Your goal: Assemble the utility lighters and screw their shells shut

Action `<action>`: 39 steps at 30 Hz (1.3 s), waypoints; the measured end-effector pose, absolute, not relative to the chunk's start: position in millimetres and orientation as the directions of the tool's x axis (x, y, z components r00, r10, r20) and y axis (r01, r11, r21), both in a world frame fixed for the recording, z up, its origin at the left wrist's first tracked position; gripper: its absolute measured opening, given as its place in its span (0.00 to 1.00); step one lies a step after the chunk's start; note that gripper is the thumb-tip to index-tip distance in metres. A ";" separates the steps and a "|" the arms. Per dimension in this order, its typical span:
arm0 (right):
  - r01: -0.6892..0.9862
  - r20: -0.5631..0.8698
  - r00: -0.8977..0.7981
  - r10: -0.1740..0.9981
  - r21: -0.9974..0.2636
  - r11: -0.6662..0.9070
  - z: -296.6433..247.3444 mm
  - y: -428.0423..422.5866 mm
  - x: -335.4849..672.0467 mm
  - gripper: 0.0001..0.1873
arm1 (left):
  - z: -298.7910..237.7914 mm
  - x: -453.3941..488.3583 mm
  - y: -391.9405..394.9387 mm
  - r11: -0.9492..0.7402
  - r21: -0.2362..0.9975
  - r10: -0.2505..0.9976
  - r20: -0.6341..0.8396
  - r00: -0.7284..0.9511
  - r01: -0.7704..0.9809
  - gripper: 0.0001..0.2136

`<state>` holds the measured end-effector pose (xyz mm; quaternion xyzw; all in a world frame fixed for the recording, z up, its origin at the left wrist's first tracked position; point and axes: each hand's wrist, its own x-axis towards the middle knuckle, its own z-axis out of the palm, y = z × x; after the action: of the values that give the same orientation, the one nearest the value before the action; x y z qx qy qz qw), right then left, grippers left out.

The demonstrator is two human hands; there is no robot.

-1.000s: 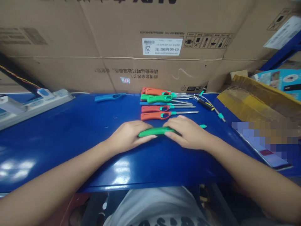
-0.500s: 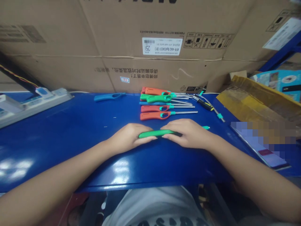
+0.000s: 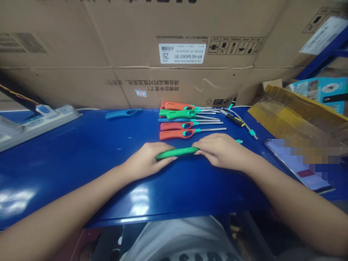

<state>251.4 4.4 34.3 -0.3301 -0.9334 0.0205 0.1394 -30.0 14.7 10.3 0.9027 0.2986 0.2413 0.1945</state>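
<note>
Green lighter (image 3: 176, 153) gripped between left hand (image 3: 146, 160) and right hand (image 3: 220, 150)

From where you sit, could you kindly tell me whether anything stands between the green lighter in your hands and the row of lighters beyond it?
Nothing visible does: only the blue tabletop lies between the green utility lighter, held by your left hand and right hand, and the nearest orange utility lighter.

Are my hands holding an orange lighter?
No, your left hand and right hand are holding a green utility lighter.
</note>
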 end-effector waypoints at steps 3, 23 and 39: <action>0.628 0.239 -0.744 0.623 -0.065 0.775 34.7 3.9 245.9 0.16 | 10.1 -29.4 13.9 -0.757 0.468 0.627 0.321 0.710 0.457 0.11; 0.672 0.305 -0.690 0.656 -0.065 0.738 37.6 35.6 285.3 0.11 | 13.9 -44.1 29.5 -0.745 0.390 0.666 0.373 0.646 0.542 0.11; 0.537 0.433 -0.754 0.495 -0.029 0.843 30.4 18.9 259.8 0.10 | 17.2 -37.3 17.8 -0.693 0.528 0.703 0.346 0.621 0.491 0.11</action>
<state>259.8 18.9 30.4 -0.2759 -0.9351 -0.0484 0.2170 -37.3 17.8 17.2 0.8788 0.3396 0.2724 0.1952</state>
